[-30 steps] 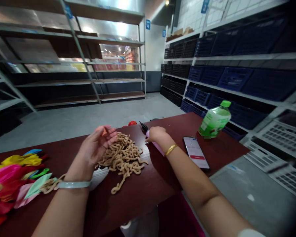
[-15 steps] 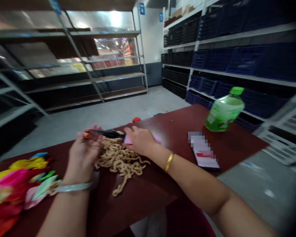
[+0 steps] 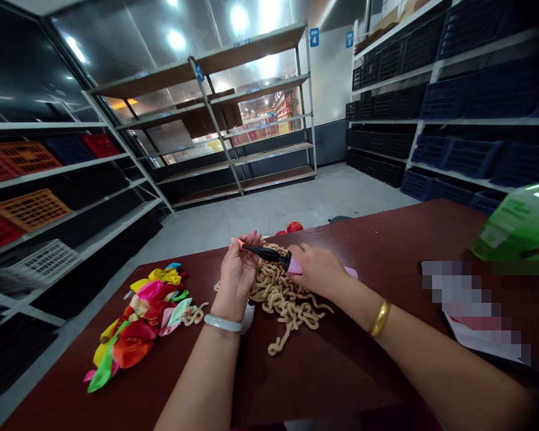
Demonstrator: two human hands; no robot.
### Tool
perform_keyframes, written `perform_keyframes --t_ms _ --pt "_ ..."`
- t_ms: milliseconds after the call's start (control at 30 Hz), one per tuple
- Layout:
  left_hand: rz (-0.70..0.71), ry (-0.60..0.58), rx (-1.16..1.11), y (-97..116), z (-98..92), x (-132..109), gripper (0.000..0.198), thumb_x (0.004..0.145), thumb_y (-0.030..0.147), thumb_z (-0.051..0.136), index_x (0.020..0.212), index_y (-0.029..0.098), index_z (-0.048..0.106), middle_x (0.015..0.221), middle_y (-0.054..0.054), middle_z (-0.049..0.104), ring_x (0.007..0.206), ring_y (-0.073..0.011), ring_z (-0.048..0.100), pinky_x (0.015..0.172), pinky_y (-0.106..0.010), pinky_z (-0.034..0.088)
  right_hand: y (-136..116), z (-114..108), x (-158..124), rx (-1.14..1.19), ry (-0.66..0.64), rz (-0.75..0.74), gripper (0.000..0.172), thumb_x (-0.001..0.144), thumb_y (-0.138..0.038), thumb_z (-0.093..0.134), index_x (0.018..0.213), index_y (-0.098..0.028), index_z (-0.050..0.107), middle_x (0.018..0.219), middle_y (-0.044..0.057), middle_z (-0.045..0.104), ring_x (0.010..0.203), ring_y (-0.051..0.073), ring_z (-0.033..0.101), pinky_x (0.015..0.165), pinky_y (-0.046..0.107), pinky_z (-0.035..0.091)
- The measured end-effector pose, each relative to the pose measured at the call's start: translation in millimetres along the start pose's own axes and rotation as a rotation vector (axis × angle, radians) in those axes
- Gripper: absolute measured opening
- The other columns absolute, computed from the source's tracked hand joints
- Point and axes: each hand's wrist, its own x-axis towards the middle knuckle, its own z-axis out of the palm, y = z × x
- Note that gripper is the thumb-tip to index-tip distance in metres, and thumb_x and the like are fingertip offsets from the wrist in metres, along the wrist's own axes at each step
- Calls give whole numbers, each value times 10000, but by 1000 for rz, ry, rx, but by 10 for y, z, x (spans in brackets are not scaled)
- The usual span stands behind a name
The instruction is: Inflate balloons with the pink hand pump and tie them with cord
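Note:
My right hand (image 3: pixel 322 268) is wrapped round the lilac body of a hand balloon pump (image 3: pixel 348 272), which lies almost level above the table. Its black tapered nozzle (image 3: pixel 265 252) points left toward my left hand (image 3: pixel 240 269). There, my thumb and fingers pinch a small orange balloon end (image 3: pixel 240 242) at the nozzle's tip; the rest of that balloon is hidden by the hand. Beneath the pump lies a heap of thin tan uninflated long balloons (image 3: pixel 281 293), tangled together. Left of my left wrist is a pile of limp balloons (image 3: pixel 137 317) in many colours.
On the right of the dark red table (image 3: pixel 341 365) stand a green bottle (image 3: pixel 516 224) and a phone (image 3: pixel 480 335), partly blurred out. Red round things (image 3: pixel 295 227) show past the far edge. Shelves with crates (image 3: pixel 465 158) line the room.
My view has swung left, so table and hands appear further right and the left shelves show. The pump and orange end stay in my hands.

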Motion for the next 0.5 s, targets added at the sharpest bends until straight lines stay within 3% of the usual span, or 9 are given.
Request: perform_keyframes --t_ms 233,500 --pt "90 -83 77 -174 40 -75 180 919 302 556 860 134 582 1011 -135 717 993 -223 683 999 -411 456 -2 -32 -17 -24 4 2 474 792 -486 628 1171 -225 518 1006 74 643 791 244 649 589 308 370" --pt "141 -173 144 -329 118 -215 226 845 368 656 858 166 555 990 -104 718 986 -217 677 941 -401 485 -20 -72 -45 17 68 -21 466 810 -488 610 1178 -218 514 1006 64 641 774 232 637 587 307 368"
